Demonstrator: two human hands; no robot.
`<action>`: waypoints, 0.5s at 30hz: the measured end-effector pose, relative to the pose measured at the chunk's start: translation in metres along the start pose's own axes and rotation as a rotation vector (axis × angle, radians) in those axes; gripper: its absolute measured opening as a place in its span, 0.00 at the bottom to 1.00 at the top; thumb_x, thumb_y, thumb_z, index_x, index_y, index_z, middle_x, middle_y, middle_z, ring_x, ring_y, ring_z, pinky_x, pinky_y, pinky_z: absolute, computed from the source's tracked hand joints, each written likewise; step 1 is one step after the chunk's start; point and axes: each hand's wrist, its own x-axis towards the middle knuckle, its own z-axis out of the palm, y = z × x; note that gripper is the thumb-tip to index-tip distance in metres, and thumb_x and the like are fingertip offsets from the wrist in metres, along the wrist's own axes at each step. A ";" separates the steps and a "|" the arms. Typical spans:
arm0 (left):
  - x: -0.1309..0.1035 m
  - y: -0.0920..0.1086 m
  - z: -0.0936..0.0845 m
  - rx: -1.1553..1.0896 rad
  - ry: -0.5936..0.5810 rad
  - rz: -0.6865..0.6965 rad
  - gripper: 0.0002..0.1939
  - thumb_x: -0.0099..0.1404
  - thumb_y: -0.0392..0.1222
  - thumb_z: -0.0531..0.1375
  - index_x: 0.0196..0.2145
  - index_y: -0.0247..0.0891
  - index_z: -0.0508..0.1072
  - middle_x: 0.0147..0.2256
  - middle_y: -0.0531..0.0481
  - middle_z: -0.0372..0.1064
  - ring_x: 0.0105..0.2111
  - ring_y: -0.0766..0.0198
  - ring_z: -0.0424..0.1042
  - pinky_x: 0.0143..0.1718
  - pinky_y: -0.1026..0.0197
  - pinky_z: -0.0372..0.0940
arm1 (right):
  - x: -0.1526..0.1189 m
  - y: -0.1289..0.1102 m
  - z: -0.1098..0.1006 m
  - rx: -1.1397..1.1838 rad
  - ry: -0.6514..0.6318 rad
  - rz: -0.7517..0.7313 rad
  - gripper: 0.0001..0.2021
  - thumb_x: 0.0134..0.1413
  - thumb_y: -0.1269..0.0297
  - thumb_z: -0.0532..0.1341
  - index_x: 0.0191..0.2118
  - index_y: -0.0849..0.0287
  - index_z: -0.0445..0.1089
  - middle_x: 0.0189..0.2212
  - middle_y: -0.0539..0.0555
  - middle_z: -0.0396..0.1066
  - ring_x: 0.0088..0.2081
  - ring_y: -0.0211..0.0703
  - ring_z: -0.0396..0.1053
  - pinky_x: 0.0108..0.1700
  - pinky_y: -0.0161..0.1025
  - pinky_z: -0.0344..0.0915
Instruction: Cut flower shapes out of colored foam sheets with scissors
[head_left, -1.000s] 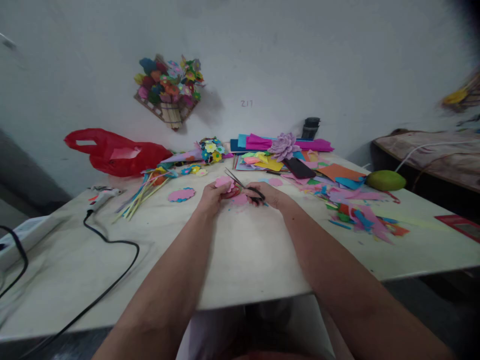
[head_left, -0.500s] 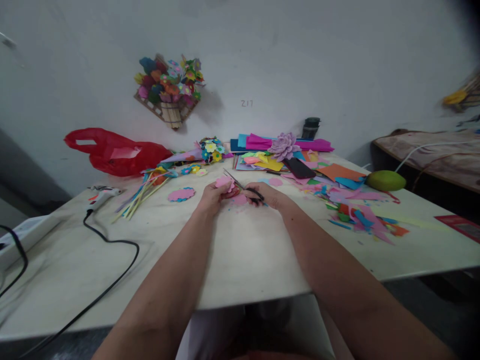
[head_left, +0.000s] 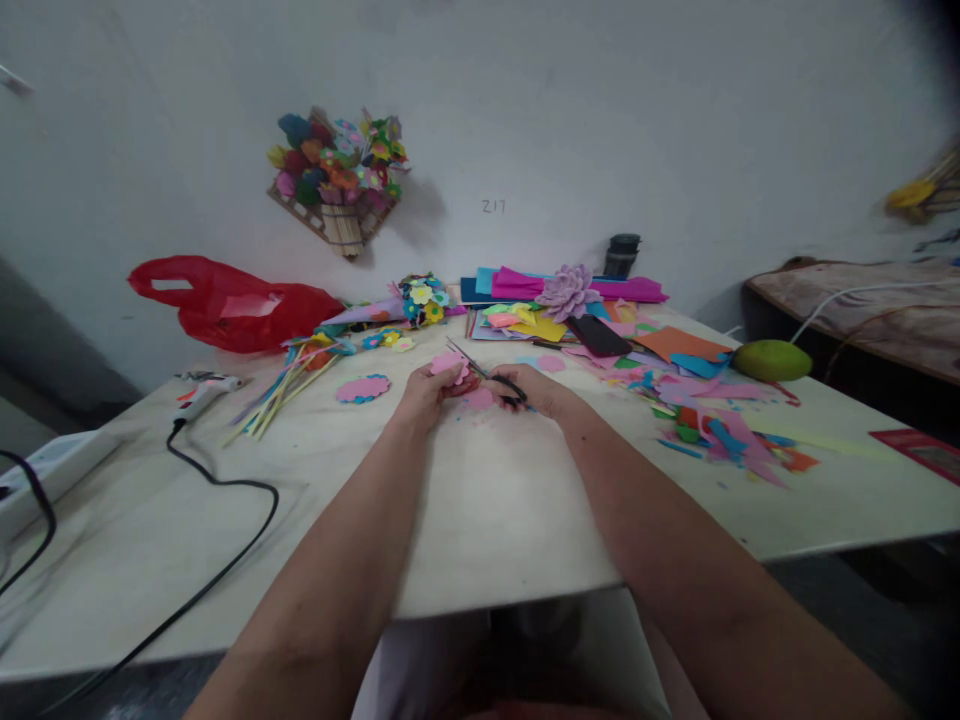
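Note:
My left hand (head_left: pixel 421 392) pinches a pink scalloped paper flower (head_left: pixel 450 368). In my right hand (head_left: pixel 529 388) are black-handled scissors (head_left: pixel 511 388), their blades pointing up and left beside the flower's right edge. A round pink piece (head_left: pixel 478 400) lies on the table just below the two hands, with tiny scraps around it. Left of my left hand rests a pink scalloped cutout (head_left: pixel 363 388) over a blue one. Beyond my right hand is another pink cutout (head_left: pixel 553 364) next to a light blue one.
A glue gun (head_left: pixel 196 400) with a black cord lies at left, near a white power strip (head_left: pixel 56 470). Behind are a red plastic bag (head_left: pixel 240 310) and yellow sticks (head_left: pixel 289 390). To the right spread coloured scraps (head_left: pixel 731 440), a dark phone (head_left: pixel 598 336) and a green mango (head_left: pixel 772 361).
Almost nothing differs. Both hands, the pink flower and the scissors stay in nearly the same place.

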 end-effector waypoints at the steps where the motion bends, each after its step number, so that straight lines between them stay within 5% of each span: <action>1: 0.000 0.000 0.000 0.000 0.001 0.000 0.16 0.41 0.38 0.72 0.27 0.28 0.73 0.26 0.43 0.74 0.25 0.62 0.74 0.36 0.57 0.71 | 0.001 0.001 0.000 0.005 -0.001 -0.001 0.13 0.53 0.57 0.61 0.26 0.61 0.63 0.16 0.46 0.64 0.14 0.29 0.58 0.14 0.28 0.47; 15: -0.001 0.002 0.000 -0.004 0.005 -0.006 0.15 0.43 0.36 0.72 0.28 0.29 0.73 0.26 0.44 0.74 0.26 0.61 0.74 0.37 0.56 0.72 | 0.001 0.002 0.001 0.043 0.027 0.042 0.11 0.50 0.58 0.62 0.27 0.60 0.64 0.14 0.44 0.62 0.14 0.29 0.57 0.16 0.28 0.50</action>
